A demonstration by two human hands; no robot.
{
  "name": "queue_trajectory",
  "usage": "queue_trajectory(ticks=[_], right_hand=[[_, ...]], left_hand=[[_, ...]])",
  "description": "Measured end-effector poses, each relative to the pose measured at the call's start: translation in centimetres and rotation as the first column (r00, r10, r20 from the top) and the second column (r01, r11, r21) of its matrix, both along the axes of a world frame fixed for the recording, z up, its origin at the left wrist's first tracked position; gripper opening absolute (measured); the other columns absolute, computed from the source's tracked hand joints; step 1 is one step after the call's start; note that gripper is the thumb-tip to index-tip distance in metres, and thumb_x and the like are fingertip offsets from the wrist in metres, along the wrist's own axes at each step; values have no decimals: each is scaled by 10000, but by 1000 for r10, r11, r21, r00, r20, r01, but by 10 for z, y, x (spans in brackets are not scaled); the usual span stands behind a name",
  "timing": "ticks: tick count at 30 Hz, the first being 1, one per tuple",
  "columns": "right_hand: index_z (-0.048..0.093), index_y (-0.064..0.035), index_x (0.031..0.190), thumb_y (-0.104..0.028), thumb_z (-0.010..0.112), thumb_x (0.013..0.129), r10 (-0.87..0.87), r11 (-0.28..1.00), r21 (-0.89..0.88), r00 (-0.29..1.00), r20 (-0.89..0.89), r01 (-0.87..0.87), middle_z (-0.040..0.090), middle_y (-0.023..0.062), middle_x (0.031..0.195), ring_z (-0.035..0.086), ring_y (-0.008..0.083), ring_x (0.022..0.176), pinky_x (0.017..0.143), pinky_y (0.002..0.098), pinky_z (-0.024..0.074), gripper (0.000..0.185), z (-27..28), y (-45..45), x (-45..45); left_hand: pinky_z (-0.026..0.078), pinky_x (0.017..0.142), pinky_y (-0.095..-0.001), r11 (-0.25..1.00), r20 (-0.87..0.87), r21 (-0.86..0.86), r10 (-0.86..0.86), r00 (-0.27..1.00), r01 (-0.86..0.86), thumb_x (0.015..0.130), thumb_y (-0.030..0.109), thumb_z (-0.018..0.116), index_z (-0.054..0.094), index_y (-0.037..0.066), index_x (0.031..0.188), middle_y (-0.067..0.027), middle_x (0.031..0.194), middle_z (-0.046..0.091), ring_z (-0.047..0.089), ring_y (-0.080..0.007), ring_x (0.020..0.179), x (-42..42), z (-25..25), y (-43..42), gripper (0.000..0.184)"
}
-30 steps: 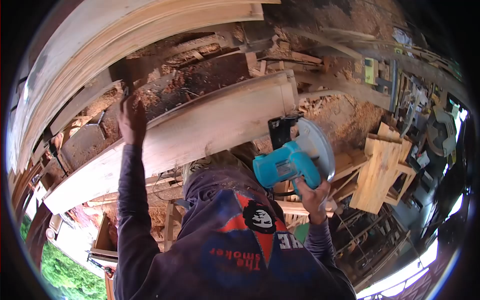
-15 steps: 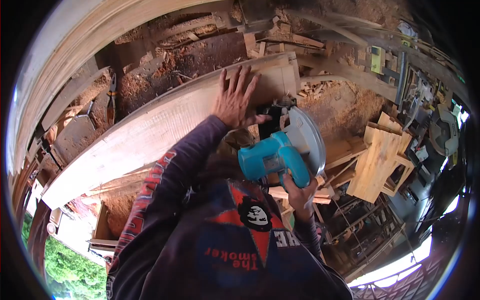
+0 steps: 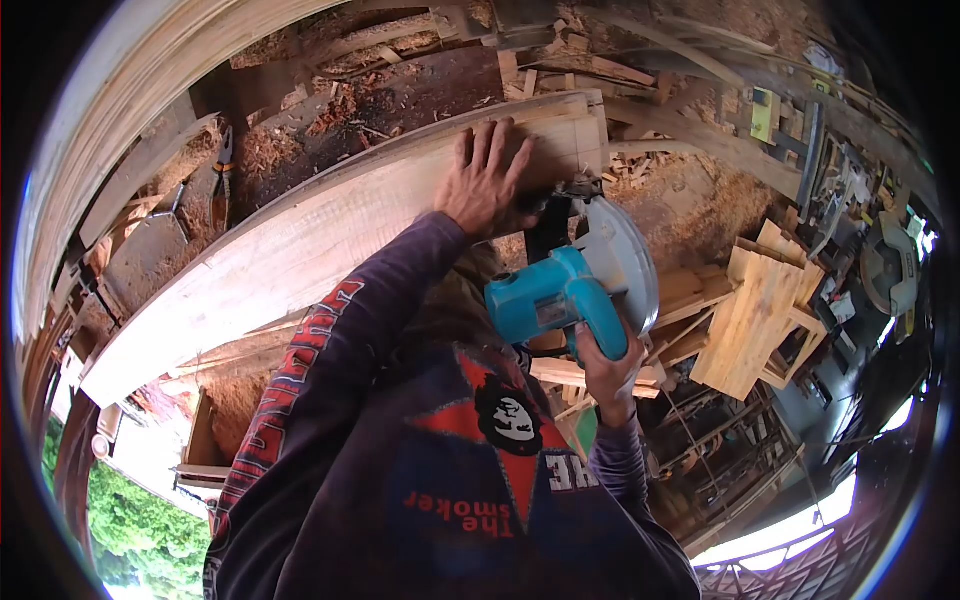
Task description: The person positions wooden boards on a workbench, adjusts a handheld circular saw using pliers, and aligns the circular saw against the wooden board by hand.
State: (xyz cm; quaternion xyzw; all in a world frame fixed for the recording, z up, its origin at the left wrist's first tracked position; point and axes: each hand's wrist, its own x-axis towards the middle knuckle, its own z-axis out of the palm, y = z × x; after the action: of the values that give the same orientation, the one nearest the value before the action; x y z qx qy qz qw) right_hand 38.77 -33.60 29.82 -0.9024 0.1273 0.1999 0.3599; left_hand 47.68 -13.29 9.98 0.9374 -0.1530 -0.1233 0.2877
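Observation:
A long pale wooden board (image 3: 330, 220) runs slantwise across the bench. My left hand (image 3: 484, 182) lies on it near its right end, fingers stretched out and thumb close to the saw's black base. In my right hand (image 3: 608, 368) is the rear handle of a teal circular saw (image 3: 530, 298) with a grey blade guard (image 3: 622, 262). The saw's front edge meets the board's near side by its right end. The guard and base hide the blade, so I cannot tell whether it is cutting.
Pliers with orange-marked handles (image 3: 222, 180) lie left beyond the board. Sawdust and offcuts cover the area behind it. A small wooden piece like a stool (image 3: 750, 320) stands to the right, near a grey machine (image 3: 890, 265). Stacked planks (image 3: 150, 110) curve along the upper left.
The saw and my right hand have shifted slightly to the right. My left hand has moved a little right and away along the board, its fingers still outstretched.

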Motion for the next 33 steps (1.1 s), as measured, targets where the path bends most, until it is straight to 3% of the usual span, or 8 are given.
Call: queue_trajectory(ticks=[4,6,9,12,22,25,27,33], right_hand=[[646,17,901,-90,722,829,-30,999,-13,997,-77,29,642,106,721,612,151,637,620,335,496,150,3,0,5],[642,17,878,-91,713,830,35,999,-21,999,-5,-35,648,116,723,621,178,624,607,345,492,138,0,-1,6],[637,15,864,-83,708,828,74,996,-41,995,-61,-77,638,131,727,626,229,606,592,358,485,126,-1,-7,3],[634,12,860,-75,708,825,98,994,-57,995,-7,-98,607,140,724,610,278,586,576,375,477,120,-3,-5,4],[628,12,874,-49,713,829,97,994,-51,995,-36,-98,574,146,758,593,302,600,571,393,474,114,-2,1,5],[630,13,885,-35,717,829,-35,999,-10,995,-92,34,575,149,783,587,316,604,562,402,472,114,0,4,6],[632,10,886,-22,714,828,119,991,-55,992,-32,-120,570,151,790,581,328,605,551,407,467,106,-2,0,5],[628,8,864,-28,713,828,238,967,-105,970,41,-232,563,149,773,576,328,590,537,398,459,100,-2,1,8]], left_hand=[[186,1151,-638,999,15,-26,26,1000,-26,722,698,702,282,97,1552,-287,1542,277,247,-473,1437,-1,-2,-1,1107],[188,1151,-635,999,23,-39,35,999,-34,718,688,711,284,96,1550,-285,1538,283,248,-472,1436,0,-2,-1,1107],[195,1148,-628,998,27,-53,40,999,-39,715,675,722,301,90,1541,-280,1531,293,253,-469,1432,0,-2,0,1096],[203,1143,-624,998,22,-49,38,999,-37,718,667,723,332,81,1525,-279,1527,298,261,-467,1426,2,-1,0,1071],[234,1129,-599,996,39,-73,57,998,-54,724,631,733,397,65,1483,-282,1502,329,299,-453,1400,2,0,0,1005],[235,1130,-599,993,29,-103,68,997,-64,730,606,735,413,62,1470,-282,1499,331,301,-453,1399,3,0,0,973],[235,1130,-599,992,31,-105,68,997,-65,734,599,733,417,61,1467,-282,1498,332,302,-454,1398,3,1,0,963],[240,1128,-597,992,55,-104,80,995,-74,746,594,720,420,60,1464,-279,1485,348,314,-453,1391,3,-2,0,944]])
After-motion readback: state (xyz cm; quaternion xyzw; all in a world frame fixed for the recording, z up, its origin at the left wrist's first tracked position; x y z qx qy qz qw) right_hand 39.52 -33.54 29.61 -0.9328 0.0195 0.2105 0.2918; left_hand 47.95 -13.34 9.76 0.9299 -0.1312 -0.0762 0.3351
